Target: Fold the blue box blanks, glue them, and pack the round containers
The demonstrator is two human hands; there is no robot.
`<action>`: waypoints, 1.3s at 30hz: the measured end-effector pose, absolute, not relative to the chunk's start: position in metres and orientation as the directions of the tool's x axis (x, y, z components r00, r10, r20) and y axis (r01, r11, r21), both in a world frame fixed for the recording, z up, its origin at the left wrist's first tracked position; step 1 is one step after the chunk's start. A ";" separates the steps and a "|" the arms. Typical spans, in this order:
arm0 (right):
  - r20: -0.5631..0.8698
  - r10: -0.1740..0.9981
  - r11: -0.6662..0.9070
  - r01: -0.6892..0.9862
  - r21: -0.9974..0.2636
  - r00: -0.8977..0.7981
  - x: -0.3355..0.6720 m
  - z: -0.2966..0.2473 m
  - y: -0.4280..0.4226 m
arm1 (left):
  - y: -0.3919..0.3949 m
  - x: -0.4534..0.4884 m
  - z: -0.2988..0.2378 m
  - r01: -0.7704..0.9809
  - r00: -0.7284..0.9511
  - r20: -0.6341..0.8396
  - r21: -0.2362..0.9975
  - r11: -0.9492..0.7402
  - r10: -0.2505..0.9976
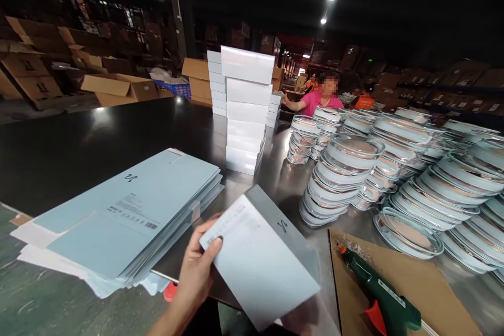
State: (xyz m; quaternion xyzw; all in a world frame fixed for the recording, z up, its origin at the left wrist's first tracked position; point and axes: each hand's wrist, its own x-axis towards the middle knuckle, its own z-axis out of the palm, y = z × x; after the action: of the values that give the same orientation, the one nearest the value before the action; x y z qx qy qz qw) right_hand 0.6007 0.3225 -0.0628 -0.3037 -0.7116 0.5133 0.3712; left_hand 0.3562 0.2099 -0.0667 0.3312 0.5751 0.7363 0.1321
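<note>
My left hand (199,268) grips a light blue cardboard box (263,262) by its left end, thumb on the near face and fingers behind. The box is tilted, and a dark logo marks its upper side. At the lower edge, my right hand (305,320) is a blur by the box's underside; its fingers cannot be made out. Left of the box lies a stack of flat blue printed cartons (134,205), jutting past the table edge. Beyond it rises a tall stack of finished boxes (246,126).
Stacked glass dishes (342,178) in wrapping crowd the table's right side. A green glue gun (378,283) lies on a cardboard sheet (437,294). Across the table is a person in a pink top (313,102). Open cartons (122,89) stand behind the dark table (157,126).
</note>
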 end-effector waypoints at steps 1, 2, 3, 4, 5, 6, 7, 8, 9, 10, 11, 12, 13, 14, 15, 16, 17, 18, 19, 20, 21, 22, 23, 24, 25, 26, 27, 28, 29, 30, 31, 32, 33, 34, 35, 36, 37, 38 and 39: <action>0.189 0.808 0.255 0.043 -0.966 -0.557 0.593 -0.064 0.320 | 0.213 0.360 -0.073 0.171 -0.755 0.303 0.947 -0.271 0.581; 0.157 0.803 0.225 0.049 -0.973 -0.575 0.585 -0.063 0.318 | 0.215 0.363 -0.076 0.171 -0.764 0.285 0.954 -0.246 0.578; 0.132 0.803 0.221 0.085 -0.972 -0.582 0.577 -0.058 0.317 | 0.215 0.365 -0.078 0.186 -0.778 0.286 0.955 -0.230 0.560; 0.134 0.808 0.270 0.159 -0.950 -0.574 0.569 -0.053 0.319 | 0.212 0.366 -0.076 0.213 -0.794 0.303 0.951 -0.225 0.527; 0.164 0.807 0.380 0.285 -0.880 -0.568 0.560 -0.046 0.322 | 0.207 0.365 -0.072 0.245 -0.805 0.330 0.942 -0.229 0.494; 0.213 0.788 0.517 0.432 -0.739 -0.578 0.551 -0.040 0.326 | 0.200 0.363 -0.065 0.301 -0.799 0.379 0.924 -0.235 0.467; 0.259 0.749 0.635 0.552 -0.540 -0.610 0.541 -0.035 0.331 | 0.192 0.359 -0.056 0.390 -0.764 0.453 0.891 -0.232 0.459; 0.281 0.700 0.712 0.615 -0.340 -0.656 0.531 -0.031 0.337 | 0.182 0.354 -0.045 0.497 -0.705 0.538 0.840 -0.219 0.463; 0.271 0.655 0.755 0.626 -0.194 -0.705 0.521 -0.031 0.343 | 0.173 0.348 -0.033 0.624 -0.617 0.628 0.758 -0.191 0.474; 0.240 0.623 0.780 0.615 -0.118 -0.744 0.510 -0.032 0.350 | 0.164 0.341 -0.020 0.741 -0.520 0.702 0.654 -0.151 0.487; 0.211 0.609 0.792 0.603 -0.098 -0.765 0.500 -0.034 0.357 | 0.157 0.332 -0.007 0.828 -0.439 0.752 0.551 -0.104 0.491; 0.197 0.605 0.796 0.597 -0.102 -0.772 0.491 -0.037 0.364 | 0.152 0.321 0.005 0.889 -0.379 0.785 0.456 -0.043 0.491; 0.190 0.606 0.795 0.599 -0.096 -0.773 0.482 -0.040 0.372 | 0.149 0.308 0.015 0.919 -0.359 0.795 0.394 0.033 0.489; 0.189 0.610 0.791 0.605 -0.091 -0.770 0.474 -0.042 0.380 | 0.147 0.293 0.024 0.930 -0.360 0.790 0.348 0.120 0.497; 0.194 0.617 0.786 0.612 -0.089 -0.763 0.467 -0.043 0.389 | 0.147 0.276 0.030 0.922 -0.386 0.776 0.315 0.224 0.499; 0.201 0.625 0.779 0.621 -0.090 -0.754 0.460 -0.043 0.397 | 0.146 0.257 0.035 0.885 -0.455 0.718 0.302 0.354 0.527; 0.209 0.632 0.773 0.628 -0.095 -0.746 0.455 -0.042 0.405 | 0.146 0.237 0.037 0.854 -0.499 0.695 0.295 0.427 0.518; 0.215 0.639 0.767 0.633 -0.102 -0.739 0.451 -0.040 0.411 | 0.146 0.218 0.037 0.820 -0.542 0.677 0.294 0.492 0.498; 0.220 0.645 0.762 0.638 -0.111 -0.732 0.448 -0.038 0.415 | 0.145 0.199 0.036 0.771 -0.592 0.660 0.296 0.563 0.463; 0.230 0.650 0.757 0.642 -0.120 -0.724 0.446 -0.035 0.416 | 0.143 0.182 0.034 0.720 -0.638 0.640 0.300 0.626 0.428; 0.247 0.653 0.754 0.644 -0.129 -0.716 0.446 -0.033 0.415 | 0.141 0.167 0.031 0.669 -0.681 0.616 0.304 0.678 0.396; 0.273 0.648 0.757 0.639 -0.136 -0.711 0.447 -0.031 0.410 | 0.138 0.154 0.028 0.622 -0.719 0.588 0.305 0.721 0.371; 0.307 0.636 0.766 0.626 -0.145 -0.708 0.450 -0.030 0.404 | 0.136 0.144 0.026 0.583 -0.749 0.561 0.304 0.753 0.353; 0.346 0.616 0.781 0.605 -0.155 -0.707 0.455 -0.028 0.395 | 0.135 0.137 0.025 0.553 -0.770 0.540 0.300 0.777 0.340; 0.385 0.590 0.800 0.576 -0.165 -0.709 0.462 -0.026 0.386 | 0.133 0.133 0.025 0.533 -0.781 0.531 0.291 0.794 0.329; 0.419 0.561 0.822 0.541 -0.177 -0.714 0.470 -0.023 0.376 | 0.132 0.132 0.027 0.522 -0.780 0.540 0.280 0.805 0.318; 0.461 0.526 0.845 0.503 -0.183 -0.715 0.479 -0.018 0.365 | 0.130 0.134 0.031 0.523 -0.766 0.563 0.266 0.810 0.310; 0.521 0.484 0.867 0.468 -0.172 -0.703 0.489 -0.011 0.355 | 0.128 0.140 0.037 0.529 -0.744 0.597 0.250 0.811 0.301; 0.603 0.431 0.885 0.446 -0.136 -0.671 0.499 -0.003 0.346 | 0.125 0.149 0.043 0.540 -0.715 0.634 0.235 0.808 0.294; 0.697 0.367 0.893 0.444 -0.078 -0.616 0.508 0.008 0.337 | 0.122 0.161 0.049 0.560 -0.681 0.670 0.217 0.800 0.295; 0.786 0.282 0.893 0.450 -0.005 -0.551 0.517 0.019 0.330 | 0.118 0.176 0.055 0.569 -0.650 0.707 0.208 0.796 0.279; 0.853 0.185 0.888 0.456 0.068 -0.488 0.524 0.031 0.323 | 0.114 0.193 0.059 0.596 -0.617 0.731 0.193 0.779 0.291; 0.894 0.106 0.878 0.463 0.121 -0.436 0.531 0.042 0.318 | 0.110 0.211 0.062 0.622 -0.577 0.763 0.181 0.762 0.290; 0.911 0.053 0.877 0.456 0.153 -0.408 0.535 0.050 0.313 | 0.106 0.230 0.062 0.659 -0.530 0.797 0.173 0.732 0.289; 0.919 0.027 0.882 0.441 0.164 -0.394 0.539 0.056 0.310 | 0.103 0.249 0.061 0.732 -0.478 0.801 0.137 0.667 0.360; 0.922 0.028 0.893 0.425 0.151 -0.386 0.542 0.059 0.309 | 0.101 0.267 0.059 0.814 -0.393 0.819 0.099 0.573 0.418; 0.919 0.066 0.908 0.406 0.106 -0.388 0.545 0.059 0.308 | 0.100 0.283 0.055 0.908 -0.263 0.831 0.042 0.416 0.490; 0.906 0.149 0.926 0.377 0.012 -0.396 0.548 0.058 0.308 | 0.100 0.297 0.051 0.949 -0.193 0.838 0.027 0.313 0.511; 0.860 0.276 0.938 0.315 -0.144 -0.429 0.551 0.056 0.310 | 0.100 0.308 0.046 0.967 -0.167 0.839 0.038 0.251 0.518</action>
State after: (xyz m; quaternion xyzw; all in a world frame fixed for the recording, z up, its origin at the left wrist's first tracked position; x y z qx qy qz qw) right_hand 0.5513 0.3096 0.0555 -0.1747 -0.8450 -0.0193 0.5050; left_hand 0.3082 0.1004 0.0462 0.5304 0.7001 0.3056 -0.3676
